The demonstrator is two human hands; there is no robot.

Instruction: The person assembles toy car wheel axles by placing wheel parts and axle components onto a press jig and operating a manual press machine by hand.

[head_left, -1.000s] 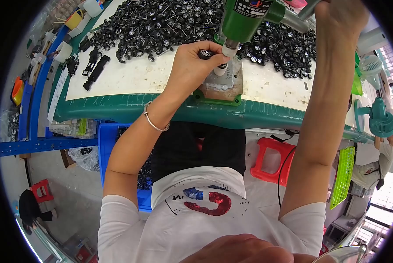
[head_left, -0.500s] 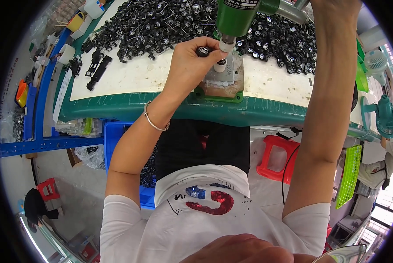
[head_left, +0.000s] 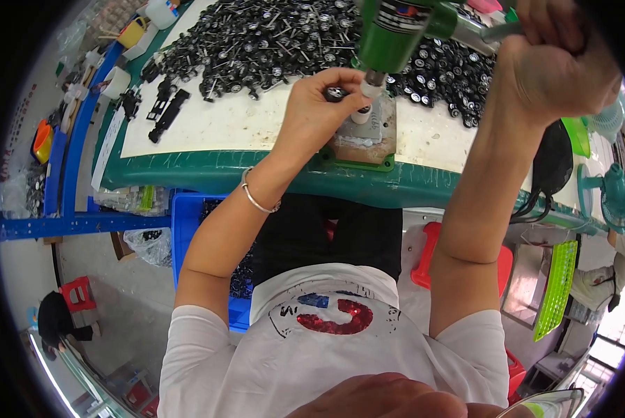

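Note:
My left hand (head_left: 319,104) pinches a small black toy wheel (head_left: 336,93) with a silver hub, beside the white tip (head_left: 371,89) of a green hand press (head_left: 394,38). Any axle on the wheel is hidden by my fingers. Just below the tip, a white post (head_left: 360,115) with a dark top stands on the press's metal base plate (head_left: 369,139). At the upper right, my right hand (head_left: 559,73) is closed round the end of the press's lever (head_left: 502,32), its fingers partly blurred.
Heaps of black wheels, many on thin axles (head_left: 270,45), cover the back of the green-edged table (head_left: 256,171). Black plastic chassis parts (head_left: 168,115) lie at left. A blue bin (head_left: 187,209) sits below the edge, a red stool (head_left: 431,254) and teal fan (head_left: 615,195) at right.
My right hand has come down and nearer to me with the lever. My left hand keeps the wheel at the press tip. The whole view has shifted slightly.

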